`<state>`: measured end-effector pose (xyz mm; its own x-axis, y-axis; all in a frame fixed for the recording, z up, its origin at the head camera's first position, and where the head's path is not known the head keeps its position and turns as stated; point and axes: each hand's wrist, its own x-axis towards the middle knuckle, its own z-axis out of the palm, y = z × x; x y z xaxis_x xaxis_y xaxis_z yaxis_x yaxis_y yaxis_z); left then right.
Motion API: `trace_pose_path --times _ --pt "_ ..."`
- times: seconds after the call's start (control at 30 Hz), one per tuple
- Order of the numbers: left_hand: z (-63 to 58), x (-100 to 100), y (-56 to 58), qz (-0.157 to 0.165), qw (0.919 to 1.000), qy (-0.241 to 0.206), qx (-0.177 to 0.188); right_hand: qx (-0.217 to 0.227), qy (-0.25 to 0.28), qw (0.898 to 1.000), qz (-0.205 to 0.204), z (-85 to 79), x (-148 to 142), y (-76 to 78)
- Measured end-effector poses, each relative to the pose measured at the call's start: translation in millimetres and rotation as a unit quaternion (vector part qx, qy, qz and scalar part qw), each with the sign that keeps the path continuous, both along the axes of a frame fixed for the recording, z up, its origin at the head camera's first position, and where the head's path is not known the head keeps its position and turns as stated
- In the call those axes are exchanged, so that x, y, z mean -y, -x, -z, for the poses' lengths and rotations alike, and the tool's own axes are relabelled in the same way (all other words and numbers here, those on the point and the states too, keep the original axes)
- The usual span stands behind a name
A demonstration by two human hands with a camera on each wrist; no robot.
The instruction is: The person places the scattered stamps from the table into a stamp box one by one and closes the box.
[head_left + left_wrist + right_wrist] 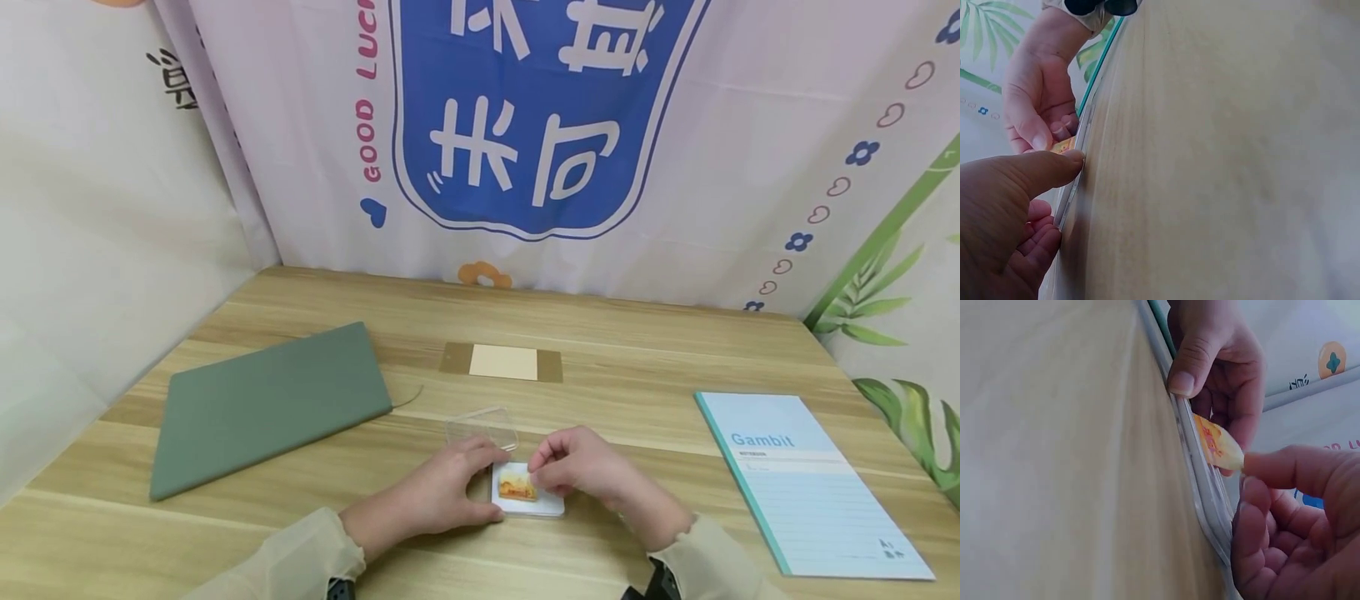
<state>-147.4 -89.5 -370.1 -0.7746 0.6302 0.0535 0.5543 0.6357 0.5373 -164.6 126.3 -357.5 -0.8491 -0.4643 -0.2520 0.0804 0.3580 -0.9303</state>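
Observation:
In the head view a shallow clear box (555, 510) with a white sheet or stack inside lies on the table. My left hand (446, 492) holds it by its left side, thumb at the near corner and fingers at the far one. With thumb and index finger, my right hand (588, 471) pinches the top edge of a small orange-and-yellow sticker (517, 488). Seen from the right wrist, the sticker (1215, 442) bends up from the white surface, its lower edge against it. Beyond the left fingers lies a clear plastic lid (483, 427).
A green laptop-sized folder or notebook (273, 408) with a thin cord lies to the left. Further back is a brown strip with a cream panel (503, 362). A light-blue Gambit notebook (817, 492) lies at the right. Printed curtains (315, 167) hang behind the table.

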Motion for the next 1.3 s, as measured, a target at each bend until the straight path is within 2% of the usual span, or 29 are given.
trace_pose_path --times 0.27,0.53,0.77,1.0,1.3 --pt "-0.9 0 0.5 0.002 1.0000 -0.003 0.004 -0.085 -0.063 0.994 0.022 2.9 9 -3.5" --pt "0.0 0 0.3 0.003 1.0000 -0.007 -0.001 -0.166 -0.119 0.979 0.023 5.7 15 -7.9" --pt "1.0 1 0.5 0.005 0.9999 -0.013 -0.001 -0.185 -0.130 0.974 0.028 6.1 17 -10.2" --pt "1.1 0 1.1 0.004 0.9999 -0.016 0.001 -0.216 -0.154 0.964 0.029 5.5 21 -13.1" --pt "1.6 1 1.1 0.000 0.9998 -0.014 0.011 -0.210 -0.150 0.966 0.023 6.3 20 -13.4"
